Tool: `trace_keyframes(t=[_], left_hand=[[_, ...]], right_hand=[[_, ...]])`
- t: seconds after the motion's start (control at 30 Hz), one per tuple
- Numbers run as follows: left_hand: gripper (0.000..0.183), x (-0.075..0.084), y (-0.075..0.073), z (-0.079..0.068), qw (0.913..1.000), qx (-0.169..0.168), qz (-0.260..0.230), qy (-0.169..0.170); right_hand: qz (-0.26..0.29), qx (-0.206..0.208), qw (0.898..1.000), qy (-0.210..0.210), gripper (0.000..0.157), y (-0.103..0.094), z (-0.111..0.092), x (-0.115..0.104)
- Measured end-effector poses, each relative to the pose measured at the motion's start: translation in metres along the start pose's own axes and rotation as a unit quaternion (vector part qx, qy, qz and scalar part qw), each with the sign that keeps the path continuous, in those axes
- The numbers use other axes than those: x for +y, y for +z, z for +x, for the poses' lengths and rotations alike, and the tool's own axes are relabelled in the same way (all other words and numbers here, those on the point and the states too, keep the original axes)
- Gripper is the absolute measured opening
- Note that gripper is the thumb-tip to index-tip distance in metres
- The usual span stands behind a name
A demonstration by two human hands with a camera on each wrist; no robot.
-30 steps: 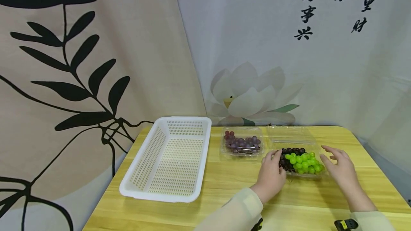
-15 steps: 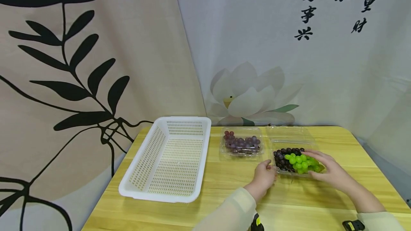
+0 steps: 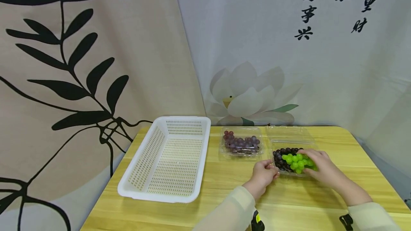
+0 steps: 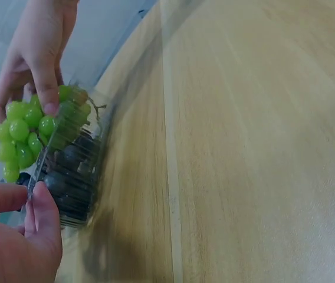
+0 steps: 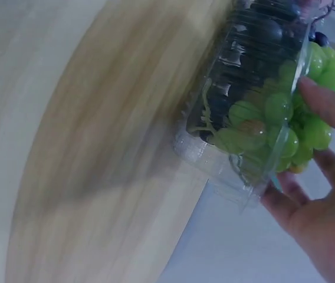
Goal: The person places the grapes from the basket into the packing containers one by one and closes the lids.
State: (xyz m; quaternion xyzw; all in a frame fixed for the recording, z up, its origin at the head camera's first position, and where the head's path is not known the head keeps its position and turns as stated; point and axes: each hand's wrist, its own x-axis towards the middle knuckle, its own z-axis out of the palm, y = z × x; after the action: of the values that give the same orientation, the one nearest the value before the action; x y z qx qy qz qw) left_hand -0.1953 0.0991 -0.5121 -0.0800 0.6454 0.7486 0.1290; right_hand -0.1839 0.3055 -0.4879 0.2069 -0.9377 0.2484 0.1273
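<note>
My right hand [image 3: 325, 170] grips a bunch of green grapes [image 3: 296, 162], thumb on the near side and fingers over the far side. The bunch lies over dark grapes [image 3: 278, 157] in a clear plastic clamshell box [image 4: 99, 159], whose lid [image 3: 290, 134] stands folded back. At the box's near left corner my left hand [image 3: 263, 175] pinches the rim between thumb and finger. From the right wrist, some green grapes [image 5: 244, 138] show through the box wall, along with a bare stem. The palm side of the right hand is hidden in the head view.
A second clear box [image 3: 241, 142] holding red-purple grapes sits to the left of the lidded one. Further left stands a large white perforated basket [image 3: 203, 170]. All rest on a wooden table [image 3: 224, 206], with a printed curtain [image 3: 154, 45] behind.
The left hand has gone from the dark grapes down to the box's corner. Coming in from the right, the right hand has taken hold of the green bunch, which has shifted slightly left.
</note>
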Motion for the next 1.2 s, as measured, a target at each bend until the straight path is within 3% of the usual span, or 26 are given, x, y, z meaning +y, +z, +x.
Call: trace_keyframes(t=[0.17,0.37,0.53,0.8,0.9,1.07,1.2], left_hand=[[0.038,0.000,0.000,0.001,1.0000,0.002,-0.001,0.004],[0.039,0.000,-0.001,0.001,1.0000,0.000,-0.007,0.000],[0.039,-0.001,-0.002,0.000,0.9999,0.001,-0.013,-0.004],[0.038,0.001,-0.001,-0.002,0.9999,-0.001,-0.009,-0.008],[0.038,0.001,-0.001,-0.002,0.9999,-0.002,-0.006,-0.009],[0.037,0.000,0.000,-0.001,1.0000,0.000,-0.002,-0.007],[0.037,0.000,0.000,-0.001,0.9999,-0.001,-0.001,-0.010]], right_hand=[[-0.032,0.014,0.999,0.001,0.054,-0.001,0.004,-0.003],[-0.084,0.064,0.993,-0.047,0.055,-0.001,0.007,-0.001],[-0.122,0.050,0.989,-0.069,0.060,0.003,0.006,0.010],[-0.038,-0.032,0.999,0.006,0.059,-0.016,-0.003,0.000],[-0.020,-0.020,0.999,0.014,0.054,-0.020,-0.008,-0.008],[-0.046,0.027,0.998,0.015,0.033,-0.012,-0.013,-0.014],[-0.048,0.021,0.998,0.042,0.024,-0.003,-0.013,-0.014]])
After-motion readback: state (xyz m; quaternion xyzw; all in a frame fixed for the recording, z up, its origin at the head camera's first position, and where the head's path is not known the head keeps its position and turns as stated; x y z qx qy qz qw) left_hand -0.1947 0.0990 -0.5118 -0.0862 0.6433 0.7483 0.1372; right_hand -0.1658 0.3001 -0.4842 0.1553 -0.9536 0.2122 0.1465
